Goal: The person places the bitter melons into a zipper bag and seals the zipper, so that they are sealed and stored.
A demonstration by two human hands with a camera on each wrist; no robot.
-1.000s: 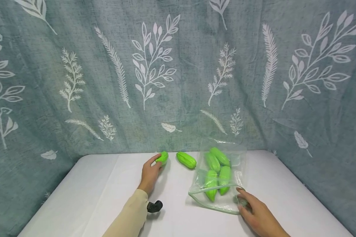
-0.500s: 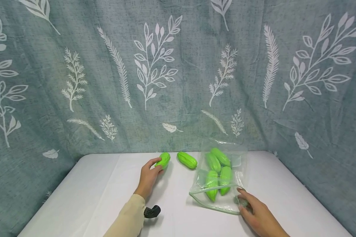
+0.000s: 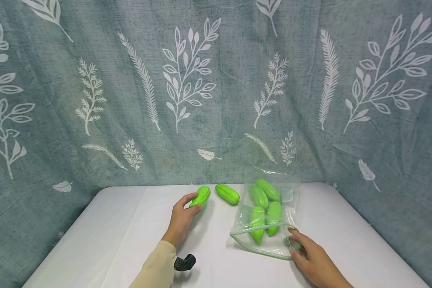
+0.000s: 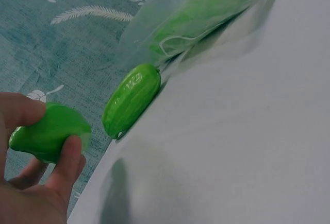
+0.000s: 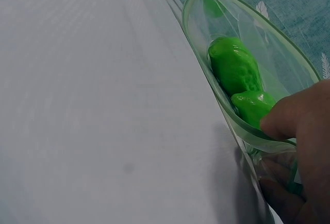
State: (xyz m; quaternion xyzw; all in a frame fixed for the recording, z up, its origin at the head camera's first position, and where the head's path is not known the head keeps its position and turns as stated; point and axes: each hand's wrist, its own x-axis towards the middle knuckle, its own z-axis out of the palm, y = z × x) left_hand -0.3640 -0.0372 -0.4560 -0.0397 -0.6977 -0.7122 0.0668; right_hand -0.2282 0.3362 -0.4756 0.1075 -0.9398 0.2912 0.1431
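Head view: your left hand (image 3: 181, 216) holds a green vegetable (image 3: 202, 195), left of a loose vegetable (image 3: 227, 194); four others (image 3: 273, 214) lie inside the clear bag (image 3: 263, 253), steadied by your right hand (image 3: 311, 258). The step appears to be bagging; the next move likely calls for carrying the held piece rightward to the bag's mouth.

Left wrist view: your thumb and fingers pinch the vegetable, parted by its girth.

Right wrist view: you pinch the bag's rim; its mouth gapes.

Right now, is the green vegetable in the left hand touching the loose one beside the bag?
Apart: the left wrist view shows curtain between the held vegetable and the loose vegetable.
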